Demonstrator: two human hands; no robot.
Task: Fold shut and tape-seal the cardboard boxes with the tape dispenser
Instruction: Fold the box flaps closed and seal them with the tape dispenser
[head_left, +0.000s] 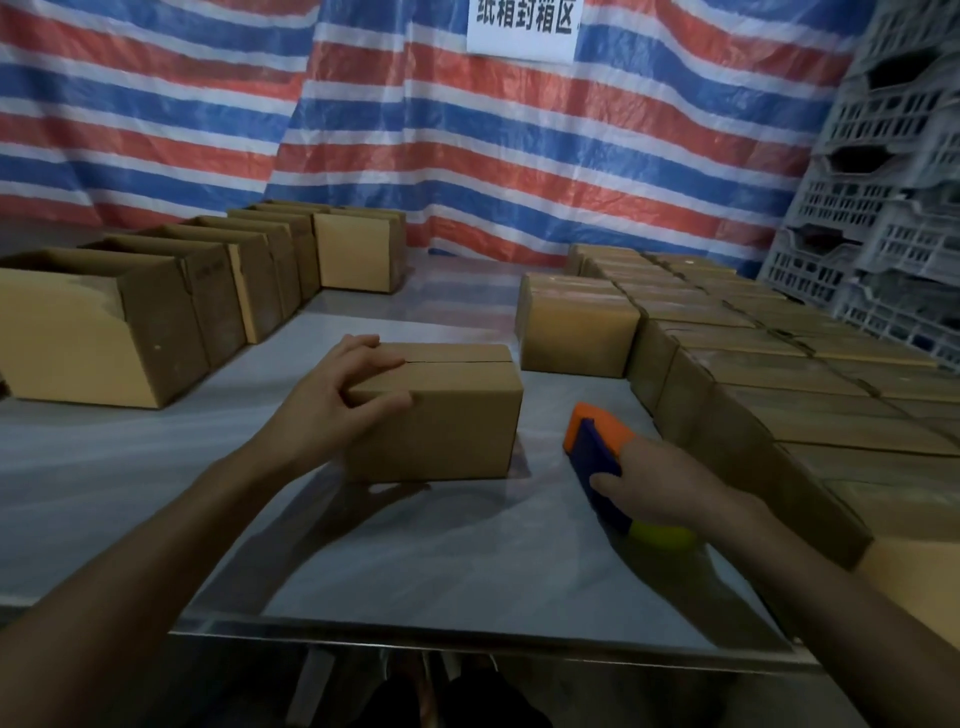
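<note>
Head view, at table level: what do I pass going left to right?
Row of open brown cardboard boxes → left hand → closed brown cardboard box it grips → orange-and-blue tape dispenser → block of shut brown cardboard boxes → stacked grey plastic crates.

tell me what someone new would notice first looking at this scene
The red, white and blue striped tarp fills the back. In the middle the left hand grips a closed cardboard box whose top seam looks untaped, while the right hand holds the orange-and-blue tape dispenser beside it. Rows of open boxes line the left, closed boxes pack the right.
</note>
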